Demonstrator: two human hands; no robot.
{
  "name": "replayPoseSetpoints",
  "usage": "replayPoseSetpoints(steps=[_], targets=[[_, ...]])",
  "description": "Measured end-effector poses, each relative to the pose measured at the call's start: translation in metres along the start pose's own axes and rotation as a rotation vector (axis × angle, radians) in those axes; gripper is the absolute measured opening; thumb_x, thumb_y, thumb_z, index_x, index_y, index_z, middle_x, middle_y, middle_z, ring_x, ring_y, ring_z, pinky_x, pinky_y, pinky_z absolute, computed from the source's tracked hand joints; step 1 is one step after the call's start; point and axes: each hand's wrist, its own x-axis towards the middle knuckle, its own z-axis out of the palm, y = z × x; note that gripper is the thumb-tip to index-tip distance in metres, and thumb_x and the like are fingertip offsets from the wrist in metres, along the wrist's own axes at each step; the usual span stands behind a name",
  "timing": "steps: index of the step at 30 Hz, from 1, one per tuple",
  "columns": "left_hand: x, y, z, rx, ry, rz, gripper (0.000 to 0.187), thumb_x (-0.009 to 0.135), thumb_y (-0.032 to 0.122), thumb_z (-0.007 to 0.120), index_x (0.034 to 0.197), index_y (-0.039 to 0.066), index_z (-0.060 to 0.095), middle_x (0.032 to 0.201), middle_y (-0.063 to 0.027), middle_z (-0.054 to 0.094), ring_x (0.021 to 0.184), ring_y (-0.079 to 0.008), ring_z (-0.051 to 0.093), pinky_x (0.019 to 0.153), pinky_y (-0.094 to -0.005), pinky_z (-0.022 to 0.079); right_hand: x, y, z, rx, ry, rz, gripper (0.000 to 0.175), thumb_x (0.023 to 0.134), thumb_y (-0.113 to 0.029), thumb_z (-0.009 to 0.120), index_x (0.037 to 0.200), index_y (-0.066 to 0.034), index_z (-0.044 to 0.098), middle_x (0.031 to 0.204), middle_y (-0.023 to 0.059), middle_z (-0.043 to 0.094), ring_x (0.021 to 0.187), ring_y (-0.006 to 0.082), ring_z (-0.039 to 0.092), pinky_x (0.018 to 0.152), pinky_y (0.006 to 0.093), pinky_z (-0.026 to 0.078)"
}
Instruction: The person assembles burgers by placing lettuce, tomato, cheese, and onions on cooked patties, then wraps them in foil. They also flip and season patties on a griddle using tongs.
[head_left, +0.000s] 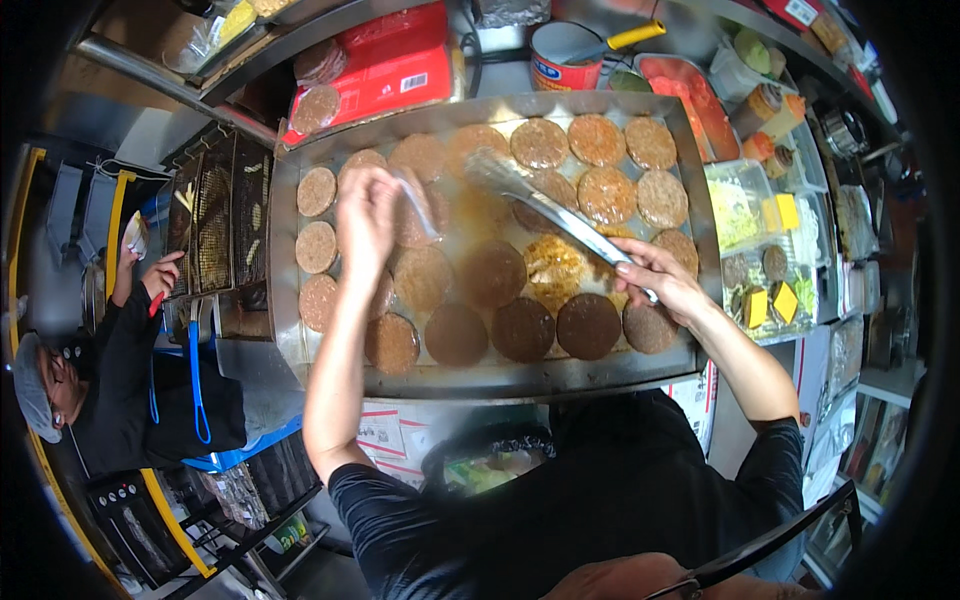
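Observation:
Round meat patties (592, 326) lie in rows on a flat metal griddle (465, 382) with raised walls, some browned, some paler and glistening. My right hand (652, 277), at the griddle's right side, grips metal tongs (570, 221), whose blurred head reaches up-left over the upper middle patties. Over the left part of the griddle is my left hand (367, 210), blurred, with a thin whitish translucent strip or sheet (416, 202) at its fingers. Yellow-brown residue (555, 270) coats the surface between patties near the middle.
A red box (397, 60) with patties stands behind the griddle, beside a can (566, 56) holding a yellow-handled tool. Trays of shredded vegetables (735, 210), cheese and sauce bottles (757, 109) line the right. At left, a co-worker's hands (161, 277) are near fryer baskets (217, 217).

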Motion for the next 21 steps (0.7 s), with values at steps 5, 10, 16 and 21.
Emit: replayPoseSetpoints(steps=[5,10,16,21], targets=[[-0.05,-0.003,0.064,-0.338,-0.172,-0.284,0.007,0.09,0.002,0.055,0.087,0.001,0.049,0.109,-0.0113,0.054,0.092,-0.0148,0.061,0.08,-0.0268,0.053,-0.006,0.024,0.005,0.065,-0.132,0.108,0.039,0.094,-0.024,0.056,0.128,-0.006,0.051,0.077,0.001,0.06,0.062,0.0053,0.053,0.048,0.0172,0.039],[-0.057,-0.01,0.085,-0.675,-0.065,-0.418,0.005,0.094,0.004,0.051,0.096,0.003,0.047,0.117,-0.0105,0.053,0.093,-0.0126,0.057,0.08,-0.0252,0.052,-0.013,0.033,-0.004,0.044,-0.127,0.123,0.033,0.093,-0.024,0.057,0.12,-0.0055,0.054,0.071,0.0005,0.058,0.053,0.005,0.051,0.043,0.0172,0.034],[-0.048,-0.022,0.088,-0.589,-0.015,-0.375,0.005,0.095,0.007,0.051,0.098,0.006,0.048,0.116,-0.01,0.055,0.089,-0.0098,0.056,0.076,-0.0239,0.051,-0.005,0.035,-0.006,-0.038,-0.097,0.093,0.025,0.093,-0.021,0.057,0.113,-0.0048,0.057,0.069,0.0009,0.058,0.05,0.0045,0.051,0.039,0.0168,0.032],[-0.04,-0.022,0.086,-0.668,-0.026,-0.471,0.006,0.096,0.009,0.051,0.097,0.006,0.046,0.112,-0.0108,0.059,0.082,-0.0105,0.059,0.072,-0.0231,0.051,0.015,0.04,0.003,-0.025,-0.079,0.107,0.024,0.092,-0.017,0.057,0.112,-0.0038,0.057,0.07,0.001,0.06,0.049,0.0046,0.051,0.039,0.0162,0.033]])
